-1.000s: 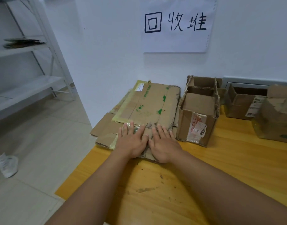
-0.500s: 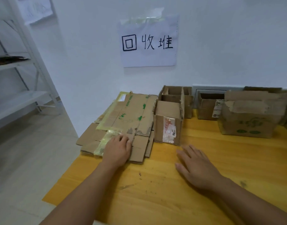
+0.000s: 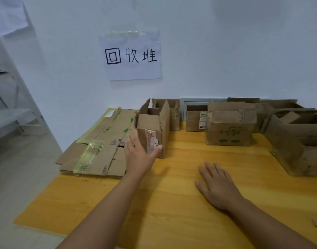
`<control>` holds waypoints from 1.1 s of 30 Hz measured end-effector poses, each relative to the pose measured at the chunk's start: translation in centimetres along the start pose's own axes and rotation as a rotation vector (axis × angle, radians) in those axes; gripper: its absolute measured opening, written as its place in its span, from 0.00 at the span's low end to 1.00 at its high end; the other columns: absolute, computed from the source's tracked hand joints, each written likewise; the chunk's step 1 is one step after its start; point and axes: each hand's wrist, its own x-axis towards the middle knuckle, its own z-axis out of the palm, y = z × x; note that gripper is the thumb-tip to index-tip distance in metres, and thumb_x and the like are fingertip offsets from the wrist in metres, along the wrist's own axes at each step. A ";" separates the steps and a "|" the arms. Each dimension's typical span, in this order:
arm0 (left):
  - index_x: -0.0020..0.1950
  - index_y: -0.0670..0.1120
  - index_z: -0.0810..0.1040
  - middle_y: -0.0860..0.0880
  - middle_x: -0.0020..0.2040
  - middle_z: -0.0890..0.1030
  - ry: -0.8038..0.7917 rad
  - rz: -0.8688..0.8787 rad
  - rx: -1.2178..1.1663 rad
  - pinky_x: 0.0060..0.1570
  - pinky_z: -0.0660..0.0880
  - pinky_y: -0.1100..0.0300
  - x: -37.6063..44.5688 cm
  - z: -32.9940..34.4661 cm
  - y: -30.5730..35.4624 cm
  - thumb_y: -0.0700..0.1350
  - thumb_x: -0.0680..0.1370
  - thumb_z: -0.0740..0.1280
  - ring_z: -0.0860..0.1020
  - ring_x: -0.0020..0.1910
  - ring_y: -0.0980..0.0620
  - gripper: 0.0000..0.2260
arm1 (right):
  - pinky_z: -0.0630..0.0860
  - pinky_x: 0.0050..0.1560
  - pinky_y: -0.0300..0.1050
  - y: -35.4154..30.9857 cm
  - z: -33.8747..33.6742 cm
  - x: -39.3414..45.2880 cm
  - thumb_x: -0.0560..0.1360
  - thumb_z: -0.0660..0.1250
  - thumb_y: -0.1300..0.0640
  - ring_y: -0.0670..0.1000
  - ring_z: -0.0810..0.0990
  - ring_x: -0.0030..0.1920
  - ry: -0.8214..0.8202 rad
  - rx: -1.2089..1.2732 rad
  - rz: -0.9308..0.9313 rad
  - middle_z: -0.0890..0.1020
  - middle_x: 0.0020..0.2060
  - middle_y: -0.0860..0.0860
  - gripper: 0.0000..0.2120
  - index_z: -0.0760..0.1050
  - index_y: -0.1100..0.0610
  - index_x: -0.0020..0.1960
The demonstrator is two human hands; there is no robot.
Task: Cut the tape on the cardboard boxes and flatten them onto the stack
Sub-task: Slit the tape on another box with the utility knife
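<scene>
Now left hand (image 3: 139,155) spread around small box (image 3: 154,130) — thumb touching.

Handwritten paper sign (image 3: 131,56) taped on white wall (image 3: 226,47), metal shelving (image 3: 8,121) left.

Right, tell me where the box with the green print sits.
In the head view the box with the green print stands right of centre on the wooden table, near the wall, between the small open box and the large open box.
</scene>
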 end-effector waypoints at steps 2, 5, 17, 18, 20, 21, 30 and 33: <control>0.78 0.57 0.37 0.44 0.80 0.43 -0.015 -0.013 -0.022 0.74 0.51 0.41 0.6 0.9 1.0 0.71 0.69 0.67 0.44 0.79 0.41 0.51 | 0.42 0.77 0.52 1.0 0.2 -0.6 0.80 0.43 0.32 0.51 0.40 0.79 0.021 0.002 0.001 0.46 0.80 0.46 0.31 0.48 0.43 0.80; 0.77 0.57 0.32 0.43 0.80 0.39 0.000 -0.062 -0.035 0.74 0.49 0.39 1.7 2.4 1.5 0.71 0.67 0.70 0.41 0.79 0.40 0.56 | 0.43 0.77 0.50 1.3 0.7 -1.0 0.80 0.42 0.33 0.49 0.44 0.79 0.059 0.054 -0.007 0.50 0.80 0.46 0.32 0.50 0.45 0.80; 0.77 0.63 0.36 0.47 0.76 0.53 0.069 -0.047 -0.060 0.64 0.69 0.40 -0.4 4.6 1.8 0.57 0.69 0.75 0.61 0.72 0.37 0.53 | 0.48 0.76 0.49 1.9 1.1 -0.4 0.79 0.45 0.33 0.48 0.53 0.78 0.150 0.113 0.002 0.58 0.78 0.46 0.32 0.54 0.47 0.79; 0.77 0.65 0.36 0.49 0.76 0.53 0.050 -0.022 -0.094 0.64 0.69 0.41 -1.5 4.3 1.8 0.56 0.69 0.75 0.61 0.73 0.39 0.53 | 0.49 0.76 0.49 1.9 1.1 -0.4 0.79 0.46 0.33 0.48 0.54 0.78 0.168 0.135 0.002 0.59 0.78 0.46 0.32 0.55 0.47 0.79; 0.76 0.69 0.36 0.54 0.77 0.53 0.001 0.037 -0.176 0.65 0.67 0.46 -4.0 3.7 1.8 0.56 0.69 0.76 0.59 0.74 0.44 0.53 | 0.52 0.75 0.48 2.0 0.9 -0.4 0.79 0.49 0.33 0.48 0.56 0.77 0.213 0.246 0.021 0.61 0.77 0.46 0.33 0.54 0.48 0.79; 0.76 0.70 0.37 0.56 0.76 0.53 -0.028 0.074 -0.216 0.64 0.66 0.49 -5.3 3.4 1.9 0.57 0.69 0.76 0.59 0.74 0.48 0.52 | 0.54 0.74 0.48 2.2 0.8 -0.4 0.79 0.51 0.33 0.48 0.57 0.77 0.237 0.336 0.041 0.60 0.78 0.46 0.34 0.54 0.48 0.79; 0.77 0.66 0.56 0.57 0.72 0.68 -0.301 -0.054 -0.725 0.48 0.79 0.60 -10.5 1.1 4.6 0.65 0.68 0.66 0.74 0.65 0.54 0.39 | 0.72 0.50 0.33 3.1 -1.3 -3.4 0.70 0.67 0.39 0.44 0.71 0.65 0.433 1.163 0.068 0.69 0.63 0.35 0.36 0.57 0.39 0.75; 0.74 0.59 0.66 0.53 0.65 0.77 -0.307 -0.210 -0.810 0.40 0.79 0.61 -10.2 1.2 5.7 0.70 0.71 0.61 0.80 0.56 0.54 0.33 | 0.72 0.54 0.40 3.6 -1.6 -4.8 0.68 0.67 0.35 0.42 0.71 0.62 0.486 1.113 0.051 0.67 0.64 0.35 0.37 0.57 0.34 0.73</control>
